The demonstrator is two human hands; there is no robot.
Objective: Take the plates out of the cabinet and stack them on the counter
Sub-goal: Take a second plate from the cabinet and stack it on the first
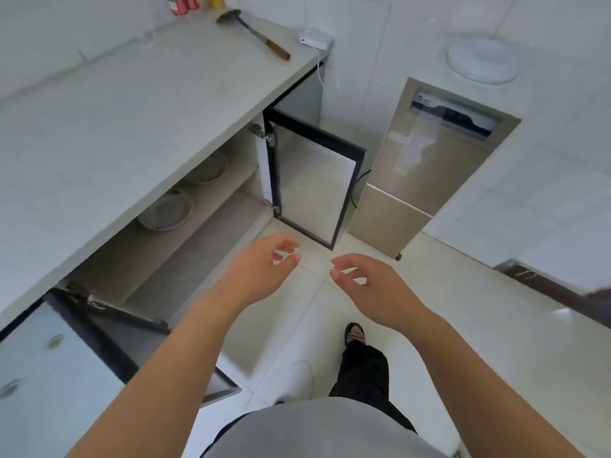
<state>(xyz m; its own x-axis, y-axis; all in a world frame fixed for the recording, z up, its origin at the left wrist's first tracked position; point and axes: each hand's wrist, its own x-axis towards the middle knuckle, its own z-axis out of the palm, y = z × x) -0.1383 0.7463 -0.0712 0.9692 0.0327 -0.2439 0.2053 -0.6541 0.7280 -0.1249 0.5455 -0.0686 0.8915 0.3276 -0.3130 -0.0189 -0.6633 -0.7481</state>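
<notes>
Plates sit inside the cabinet (pixel 211 239). We count two on its shelf: the nearer plate (pixel 165 211) at about ten o'clock from our hands, and the farther plate (pixel 206 170) beyond it toward eleven. They lie side by side and apart, not stacked. Both doors stand swung out, so the opening is free to reach into.

Our left hand (pixel 261 262) and right hand (pixel 367 282) hover over the floor tiles in front of the opening. They are near each other but not touching. Each has its fingers loosely curled and holds nothing.

We judge the task to be at its very start — no plate shows on the counter (pixel 132 110), which runs above the shelf from nine o'clock up to twelve, where a ladle (pixel 254 33) lies at the far end.

The next move calls for bending low and sending a hand in under the counter's edge toward ten o'clock. The nearer plate then has to be taken by its rim and drawn out level. The shelf sits deep beneath the overhang, so the plate must clear that edge before it is lifted.
</notes>
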